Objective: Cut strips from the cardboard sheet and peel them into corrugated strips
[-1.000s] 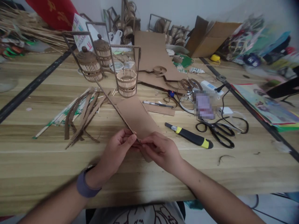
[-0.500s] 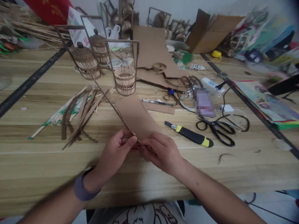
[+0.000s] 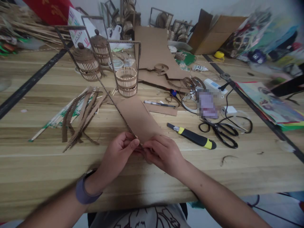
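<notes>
Pinched between the thumb and fingers of my left hand (image 3: 121, 150) is a long thin cardboard strip (image 3: 115, 106), seen edge-on. It slants away up and left toward a lidded stick bucket (image 3: 87, 65). My right hand (image 3: 163, 155) grips the near end of the same strip, close beside the left fingertips; that end is mostly hidden by the fingers. Beneath and beyond the hands lies a flat brown cardboard piece (image 3: 137, 118). A small open bucket of light sticks (image 3: 127, 83) with a tall cardboard handle frame stands past it.
A utility knife (image 3: 193, 136) and black scissors (image 3: 222, 131) lie right of my hands. Cut cardboard strips (image 3: 82, 122) and packaged sticks (image 3: 57, 118) are at left. A pen (image 3: 159, 104), a phone (image 3: 207, 104) and a cardboard box (image 3: 213, 34) sit farther back.
The far end of the strip has shifted slightly right and down. Both hands keep nearly the same place and grip.
</notes>
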Demonstrator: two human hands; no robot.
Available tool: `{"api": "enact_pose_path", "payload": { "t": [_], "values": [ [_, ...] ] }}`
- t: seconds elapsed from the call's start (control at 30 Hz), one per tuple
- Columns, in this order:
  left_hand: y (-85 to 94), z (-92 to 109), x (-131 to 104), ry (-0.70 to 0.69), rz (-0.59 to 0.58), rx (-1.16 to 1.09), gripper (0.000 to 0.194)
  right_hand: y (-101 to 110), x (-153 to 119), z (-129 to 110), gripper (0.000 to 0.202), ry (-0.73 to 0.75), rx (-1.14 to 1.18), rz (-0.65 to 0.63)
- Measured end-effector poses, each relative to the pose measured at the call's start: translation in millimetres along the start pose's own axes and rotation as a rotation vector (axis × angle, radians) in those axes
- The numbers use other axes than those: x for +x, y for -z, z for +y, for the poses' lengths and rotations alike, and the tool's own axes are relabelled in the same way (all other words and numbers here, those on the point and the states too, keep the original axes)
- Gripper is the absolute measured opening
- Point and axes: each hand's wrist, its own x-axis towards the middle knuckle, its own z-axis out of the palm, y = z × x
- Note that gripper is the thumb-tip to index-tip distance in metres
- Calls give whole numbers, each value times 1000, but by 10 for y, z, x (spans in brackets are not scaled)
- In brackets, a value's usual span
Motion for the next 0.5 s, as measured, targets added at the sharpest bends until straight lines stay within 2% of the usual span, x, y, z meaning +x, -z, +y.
{"api": "enact_pose_path", "payload": {
  "t": [0.3, 0.5],
  "values": [
    [-22, 30, -27, -24, -29, -33, 41, 8, 6, -14, 9, 17, 44, 53],
    [-34, 52, -36, -55, -15, 4, 39, 18, 6, -11, 8, -72, 191, 16]
  ]
}}
